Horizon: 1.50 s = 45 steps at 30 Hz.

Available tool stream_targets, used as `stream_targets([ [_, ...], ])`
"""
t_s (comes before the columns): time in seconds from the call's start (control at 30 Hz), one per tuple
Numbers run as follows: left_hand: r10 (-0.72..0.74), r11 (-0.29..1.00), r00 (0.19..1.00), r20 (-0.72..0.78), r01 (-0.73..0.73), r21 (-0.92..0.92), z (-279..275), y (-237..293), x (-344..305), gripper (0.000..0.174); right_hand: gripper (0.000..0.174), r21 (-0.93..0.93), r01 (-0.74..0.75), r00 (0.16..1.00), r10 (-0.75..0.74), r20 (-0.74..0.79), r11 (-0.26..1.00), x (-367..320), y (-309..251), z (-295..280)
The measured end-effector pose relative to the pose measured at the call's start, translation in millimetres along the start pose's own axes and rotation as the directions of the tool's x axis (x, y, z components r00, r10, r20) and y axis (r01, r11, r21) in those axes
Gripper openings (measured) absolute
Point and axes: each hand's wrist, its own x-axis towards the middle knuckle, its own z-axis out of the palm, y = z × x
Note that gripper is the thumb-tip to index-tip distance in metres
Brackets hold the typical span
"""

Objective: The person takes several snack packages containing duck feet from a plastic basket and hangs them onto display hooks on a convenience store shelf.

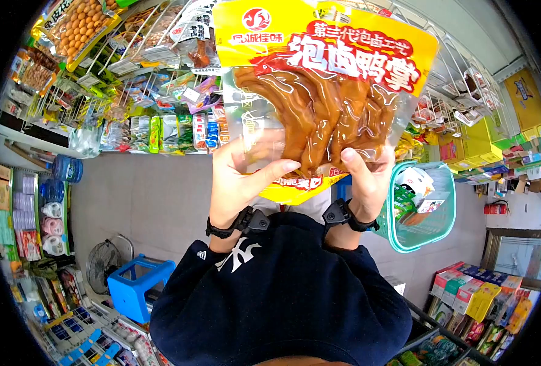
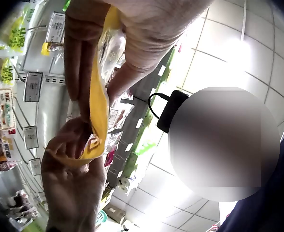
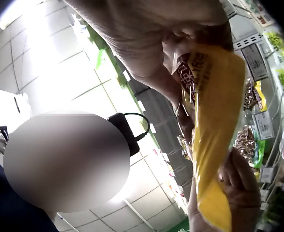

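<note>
A large yellow and clear packet [image 1: 325,91] of brown duck feet is held up before the chest, its printed front toward the head camera. The left hand [image 1: 243,177] grips its lower left side, thumb on the front and fingers behind. At the lower right, the right hand [image 1: 368,180] pinches it the same way. In the left wrist view the packet [image 2: 98,96] appears edge-on between the left hand [image 2: 132,34] and the right hand [image 2: 76,183]. The right wrist view shows the packet's yellow back [image 3: 219,111], with the right hand [image 3: 156,43] at its top.
Racks of snack packets [image 1: 167,131] stand ahead. A green basket [image 1: 426,213] holding several packets is beside the right forearm. A blue stool [image 1: 137,290] and a fan [image 1: 104,265] stand at the lower left, with boxes [image 1: 477,290] at the lower right.
</note>
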Motion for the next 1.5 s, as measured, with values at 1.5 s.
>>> stream_targets([
  [1.5,0.027,0.993,0.997,0.072,-0.035,0.11,1,-3,2,0.05,0.035,-0.024,-0.038,0.999,0.038,-0.004,0.999,3,-2,7],
])
